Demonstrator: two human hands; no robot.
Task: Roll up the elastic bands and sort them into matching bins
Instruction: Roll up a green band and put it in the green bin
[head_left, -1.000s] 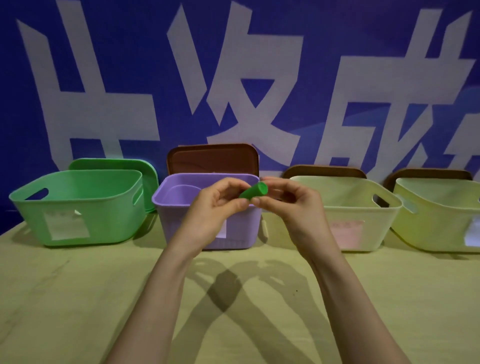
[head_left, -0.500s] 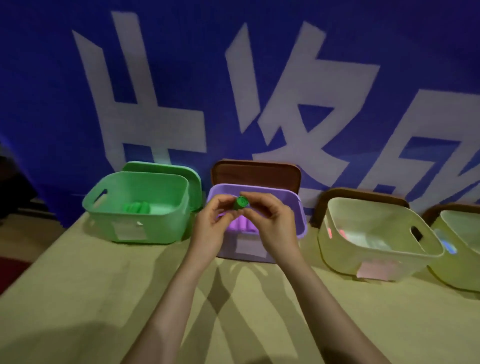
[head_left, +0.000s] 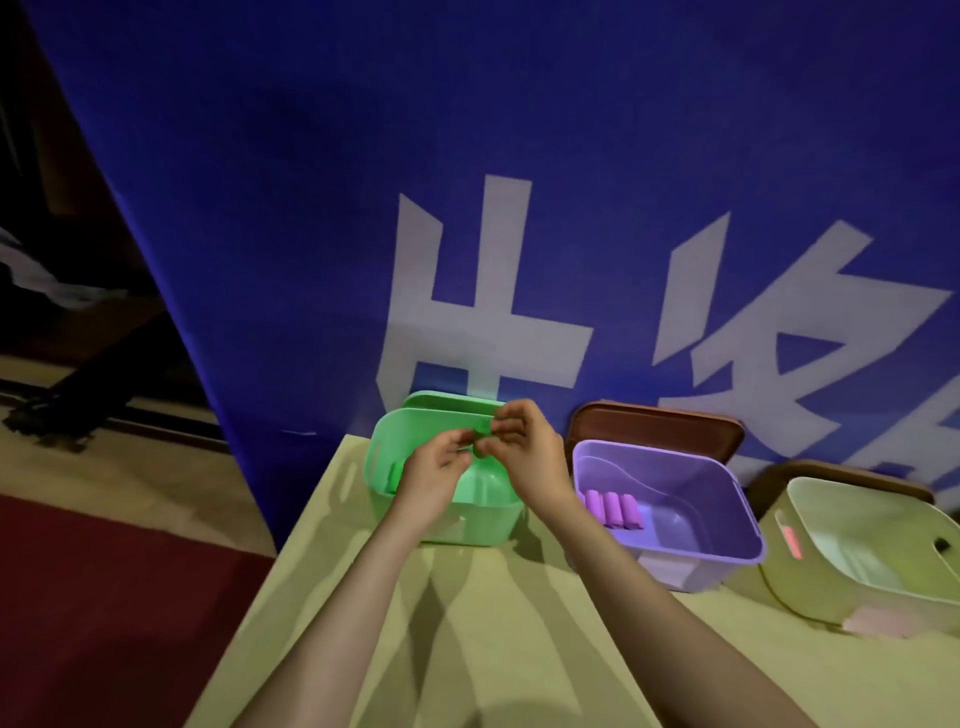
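Observation:
Both hands are raised over the green bin (head_left: 387, 441) at the table's far left. My left hand (head_left: 434, 473) and my right hand (head_left: 522, 452) pinch a small rolled green band (head_left: 482, 430) between their fingertips. Most of the roll is hidden by the fingers. To the right stands the purple bin (head_left: 727, 478) with several rolled purple bands (head_left: 613, 508) lying side by side on its floor. Further right is a pale yellow-green bin (head_left: 883, 525) with a pink piece (head_left: 792, 541) at its left wall.
A blue banner (head_left: 519, 208) with white characters hangs right behind the bins. A brown lid (head_left: 654, 423) leans behind the purple bin. The table's left edge (head_left: 291, 551) drops to a red floor (head_left: 104, 597).
Both hands have carried the green roll leftward, from in front of the purple bin to above the green bin. The view has swung left with them.

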